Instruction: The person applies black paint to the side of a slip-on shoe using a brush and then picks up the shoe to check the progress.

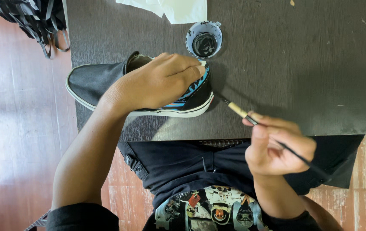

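Dark table: left hand clamps black slip-on shoe; right hand pinches thin paintbrush.

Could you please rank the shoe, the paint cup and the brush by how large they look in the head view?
1. Shoe, clearly largest.
2. Brush: long but thin, partly hidden by the right hand.
3. Paint cup, smallest.
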